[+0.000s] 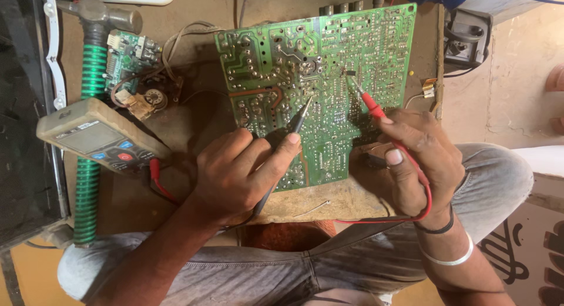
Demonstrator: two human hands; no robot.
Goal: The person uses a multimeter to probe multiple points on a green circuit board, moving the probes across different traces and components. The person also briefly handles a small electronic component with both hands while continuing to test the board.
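Hands both pinched on probes. Left hand [235, 174] holds black probe [294, 127], right hand [420, 159] red probe [370, 103]; tips touching green circuit board [323, 65]

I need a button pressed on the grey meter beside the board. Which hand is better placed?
Probably the left hand: it is nearer the meter, which lies to its left. The right hand, holding the red probe, is beyond the circuit board.

Left hand [238, 174] pinches a black probe [294, 127], tip down on the green circuit board [320, 77]. Right hand [420, 159] has the red probe [370, 103] touching the board further right. Grey multimeter [100, 135] sits off to the left on the counter [194, 121], beside a green-handled hammer [91, 106].
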